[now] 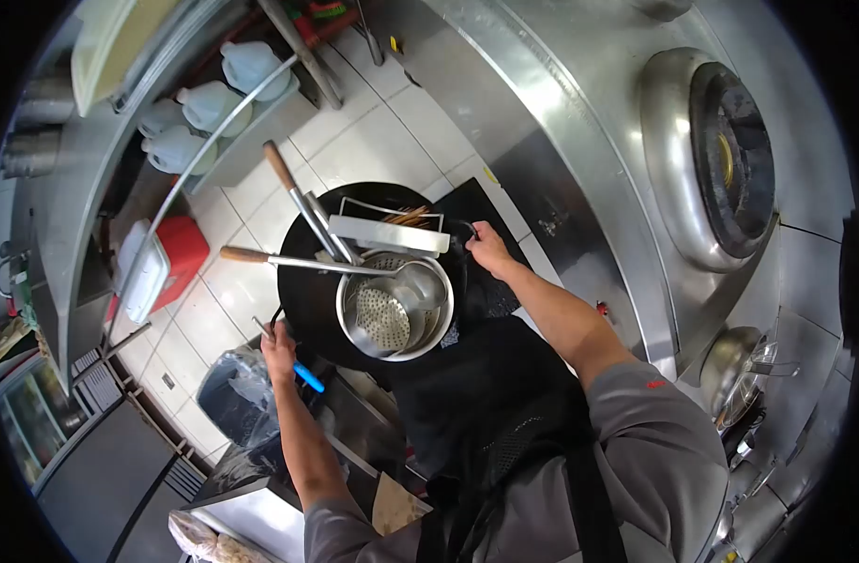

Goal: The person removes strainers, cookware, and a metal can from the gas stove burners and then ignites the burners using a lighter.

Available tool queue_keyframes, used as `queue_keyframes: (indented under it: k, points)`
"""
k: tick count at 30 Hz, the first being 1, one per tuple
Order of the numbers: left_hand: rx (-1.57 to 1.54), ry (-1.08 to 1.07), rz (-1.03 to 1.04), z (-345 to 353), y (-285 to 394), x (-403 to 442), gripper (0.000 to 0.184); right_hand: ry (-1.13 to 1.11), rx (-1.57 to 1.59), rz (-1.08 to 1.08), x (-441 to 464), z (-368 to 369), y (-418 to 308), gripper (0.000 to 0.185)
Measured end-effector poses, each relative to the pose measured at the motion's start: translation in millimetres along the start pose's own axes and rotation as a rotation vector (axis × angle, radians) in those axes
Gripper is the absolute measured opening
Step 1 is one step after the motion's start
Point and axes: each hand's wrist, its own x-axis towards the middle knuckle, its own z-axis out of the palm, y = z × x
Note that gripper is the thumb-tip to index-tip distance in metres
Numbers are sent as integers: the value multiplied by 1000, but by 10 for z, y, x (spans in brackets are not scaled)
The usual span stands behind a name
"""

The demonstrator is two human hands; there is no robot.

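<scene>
Black metal forms a wide round wok (307, 314) between the two hands, just in front of the black cloth apron (500, 389). The right hand (488, 251) curls its fingers around the wok's right handle. The left hand (279, 355) bends its fingers at the left handle, also gripping a blue-handled tool (309, 377); its exact finger contact is hidden. Inside stand a silver round pot (396, 357), a wooden-handled metal ladle (307, 264) and, farther, a white rectangular container (389, 235).

black wok (303, 305); steel pot (343, 319) in it, near-right rim; rectangular metal container (389, 234) between pot and far rim; wooden-handled ladle (326, 266) crossing left rim
</scene>
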Motion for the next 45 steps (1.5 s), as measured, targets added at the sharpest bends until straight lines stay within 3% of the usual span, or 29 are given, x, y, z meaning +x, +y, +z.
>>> queue_keyframes:
  k: [6,13,21,25,29,30,34,40,45]
  points:
    - [-84,-121,-80,730,-971,814,23,76,241,364,363,90,707,49]
    - [103,-264,-66,1292,-1760,1954,24,228,498,470,899,475,1606,53]
    - [207,-395,-71,2005,-2171,2872,21,409,694,549,1368,736,2371,61]
    - [210,-429,-71,2258,-2442,3159,23,495,812,483,1577,765,2595,58]
    - [183,-474,-28,2788,-2504,3167,23,551,962,344,1903,479,3191,40]
    - [192,-498,-34,2761,-2552,3261,23,592,932,227,2016,620,3491,33]
    - [153,-584,-54,3298,-2502,3154,21,721,830,95,2110,196,3927,34]
    - [171,-630,7,3910,-2513,2889,24,804,612,5,2090,-284,4278,36]
    - [261,-614,133,4537,-2390,2692,28,891,250,-15,1681,-214,4699,38]
